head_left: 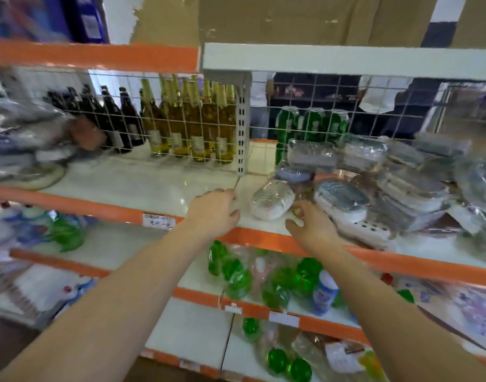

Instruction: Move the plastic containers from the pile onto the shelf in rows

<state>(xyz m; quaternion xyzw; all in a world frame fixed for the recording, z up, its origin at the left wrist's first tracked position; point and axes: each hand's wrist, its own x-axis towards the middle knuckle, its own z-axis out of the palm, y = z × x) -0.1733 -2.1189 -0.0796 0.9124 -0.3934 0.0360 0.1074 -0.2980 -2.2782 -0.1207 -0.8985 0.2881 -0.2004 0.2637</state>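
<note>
1. Two bare hands reach over the orange front edge of the shelf (164, 188), w/ nothing held in either.
2. Left hand (214, 213): fingers loosely curled, grip apart, hovering over the white shelf surface just left of a wrapped container (272, 199).
3. Right hand (310, 227): fingers spread, grip apart, close to that container's right end; contact can't be told.
4. The container lies on its side near the shelf front, in clear wrap, white underneath.
5. Pile of plastic containers (401, 186) sits to the right on the same shelf, stacked untidily, grey-blue lids, all in clear wrap.
6. Behind a wire grid (181, 117): dark bottles (117, 119) and yellow bottles (197, 119) at left-centre, green cans (313, 125) behind the pile.
7. Lower shelves hold green bottles in bags (250, 274).
</note>
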